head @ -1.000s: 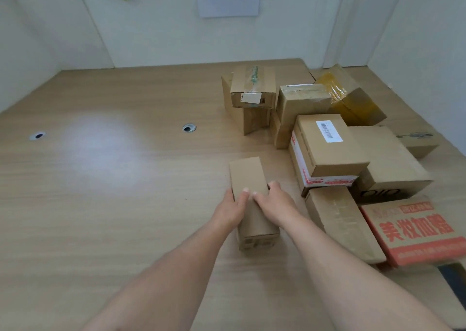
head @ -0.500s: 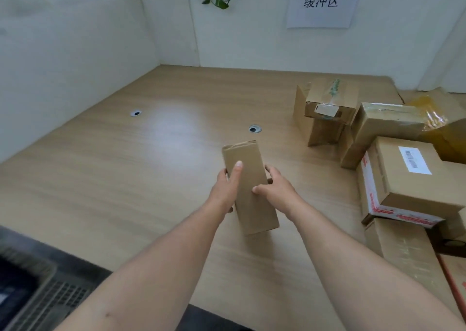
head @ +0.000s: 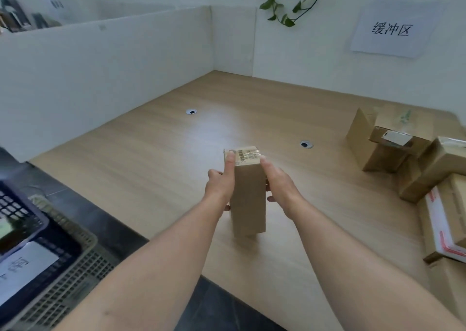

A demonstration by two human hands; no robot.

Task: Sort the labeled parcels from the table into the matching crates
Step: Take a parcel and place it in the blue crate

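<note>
Head view, looking down past two bare forearms. A tall, narrow brown cardboard parcel [head: 248, 197] stands upright between both hands, over the near part of a pale wood counter [head: 151, 154]. Whether its lower end touches the counter cannot be told. A small printed label [head: 247, 155] under clear tape covers its top face.

The left hand [head: 220, 183] grips the parcel's left side, with the forefinger stretched up to the top edge. The right hand [head: 278, 183] clasps the right side, fingers curled round the back. Both hands are clamped on the parcel.

At the right edge of the counter lies a pile of boxes [head: 378, 151], well apart from the held parcel. One small box [head: 396, 139] there carries a white label. Nearer the viewer is a box with red and white tape [head: 443, 227].

Two round cable holes [head: 191, 111] are set in the counter top.

Below the counter's near left edge, on the dark floor, sits a grey slotted crate [head: 75, 275] holding a white sheet of paper [head: 25, 267]. A blue crate [head: 22, 219] is beside or on it; the blur hides which.

White partitions [head: 100, 66] wall the counter. A paper sign [head: 393, 29] with three Chinese characters hangs on the far wall, and a green trailing plant [head: 285, 0] hangs to its left.
</note>
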